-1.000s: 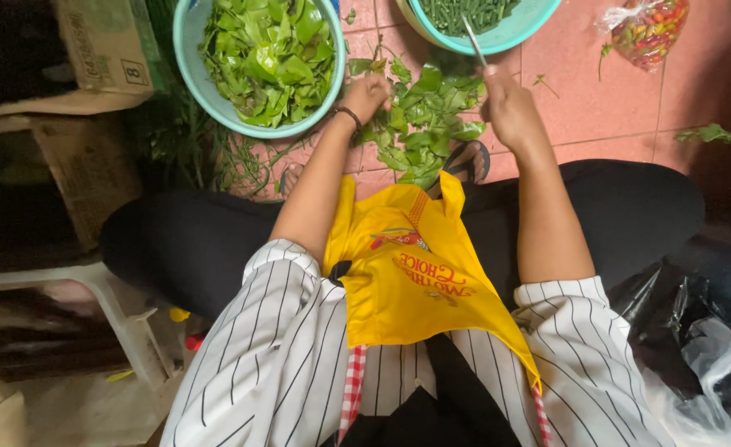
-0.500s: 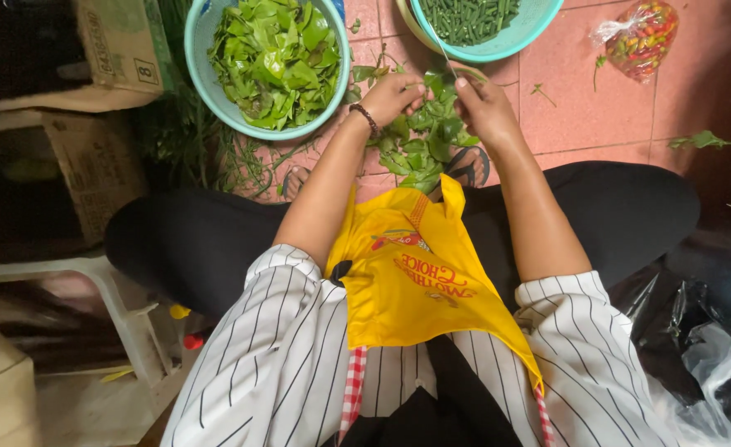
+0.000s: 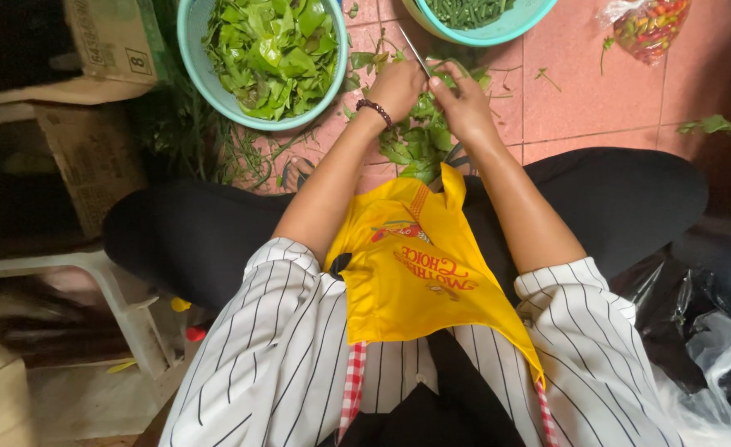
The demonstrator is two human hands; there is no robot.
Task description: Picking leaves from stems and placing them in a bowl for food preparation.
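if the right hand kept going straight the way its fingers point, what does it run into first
Most likely the left hand: the right hand points up and slightly leftward, fingertips almost touching it over the leafy stems. Just beyond is the thin blade; depth is hard to judge.

A: The light falls from above onto the middle; the leaves (image 3: 270, 50) in the bowl and the yellow apron (image 3: 419, 277) are bright and clear

B: And the edges?

A: Dim. The left side by the boxes (image 3: 92, 124) sinks into deep shadow, and so does the right edge by the black bag (image 3: 704, 281)

B: Any blur or glare?

A: A soft sheen on the clear bag (image 3: 725, 372). The hands (image 3: 431, 87) look slightly soft; the striped sleeves stay sharp, and the wide view bends the corners a little
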